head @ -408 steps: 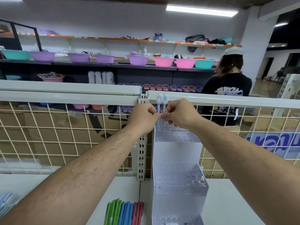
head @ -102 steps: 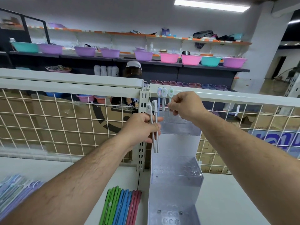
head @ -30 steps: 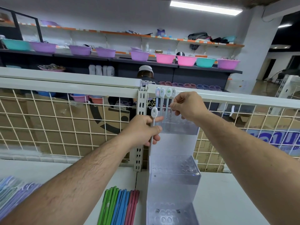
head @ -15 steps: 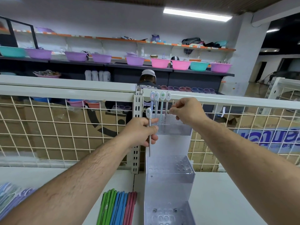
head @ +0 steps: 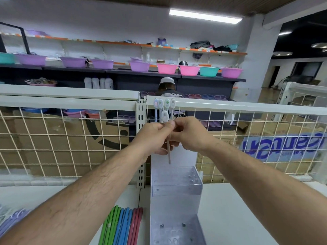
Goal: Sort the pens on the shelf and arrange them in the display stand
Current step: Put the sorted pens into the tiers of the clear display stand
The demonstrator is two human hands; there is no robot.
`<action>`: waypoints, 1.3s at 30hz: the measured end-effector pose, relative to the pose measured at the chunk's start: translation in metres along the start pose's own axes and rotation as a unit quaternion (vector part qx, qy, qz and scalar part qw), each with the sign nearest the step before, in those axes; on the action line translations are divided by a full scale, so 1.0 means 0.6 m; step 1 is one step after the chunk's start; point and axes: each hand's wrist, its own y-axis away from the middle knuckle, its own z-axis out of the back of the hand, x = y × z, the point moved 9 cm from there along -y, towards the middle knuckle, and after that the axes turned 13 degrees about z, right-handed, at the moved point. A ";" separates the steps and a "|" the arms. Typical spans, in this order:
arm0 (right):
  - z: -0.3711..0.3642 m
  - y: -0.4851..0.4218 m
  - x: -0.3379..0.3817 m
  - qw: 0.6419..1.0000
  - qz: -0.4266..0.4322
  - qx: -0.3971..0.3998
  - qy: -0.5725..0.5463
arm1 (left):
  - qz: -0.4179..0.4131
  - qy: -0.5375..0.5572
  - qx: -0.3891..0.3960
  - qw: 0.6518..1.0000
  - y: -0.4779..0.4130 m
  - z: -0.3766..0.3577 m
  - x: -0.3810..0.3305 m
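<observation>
Pinching pen (head: 169, 154), left hand (head: 152, 137) and right hand (head: 191, 135), tip above display stand's (head: 177, 189) middle tier

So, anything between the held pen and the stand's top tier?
Nothing visible. Left hand and right hand pinch the white oval-topped pen before the clear acrylic display stand; four standing pens occupy its top tier, holes hidden.

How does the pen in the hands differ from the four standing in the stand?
The held pen sits lower, its oval top below those of the four standing pens. The left hand and right hand pinch the held pen, its tip hanging free above the stand's middle tier; the four standing pens line up side by side at the rail. All five are slim, oval-topped.
</observation>
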 end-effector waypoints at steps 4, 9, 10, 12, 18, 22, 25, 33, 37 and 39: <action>0.052 -0.013 -0.023 0.998 -0.042 -0.056 0.002 | 0.002 -0.095 -0.013 0.995 -0.006 0.009 0.011; 0.125 -0.043 -0.018 0.986 -0.053 -0.159 -0.006 | 0.040 -0.117 0.011 0.992 -0.013 0.010 0.036; 0.134 -0.049 -0.020 0.983 -0.055 -0.174 -0.005 | 0.042 -0.117 0.018 0.992 -0.013 0.010 0.039; 0.147 -0.061 -0.026 0.978 -0.061 -0.199 -0.002 | 0.042 -0.113 0.030 0.992 -0.015 0.011 0.045; 0.143 -0.079 -0.042 0.975 -0.066 -0.211 0.024 | -0.081 -0.161 -0.083 0.980 -0.014 0.028 0.034; 0.135 -0.082 -0.049 0.975 -0.067 -0.207 0.035 | -0.170 -0.207 -0.177 0.947 0.001 0.041 0.011; 0.135 -0.085 -0.050 0.976 -0.066 -0.208 0.025 | -0.199 -0.245 -0.206 0.926 0.002 0.042 0.008; 0.112 -0.087 -0.070 0.981 -0.069 -0.173 0.060 | -0.227 -0.201 -0.184 0.935 -0.006 0.041 0.027; 0.105 -0.087 -0.078 0.981 -0.076 -0.161 0.075 | -0.236 -0.192 -0.186 0.934 -0.007 0.040 0.032; 0.095 -0.086 -0.085 0.983 -0.085 -0.140 0.083 | -0.234 -0.188 -0.180 0.937 -0.009 0.041 0.033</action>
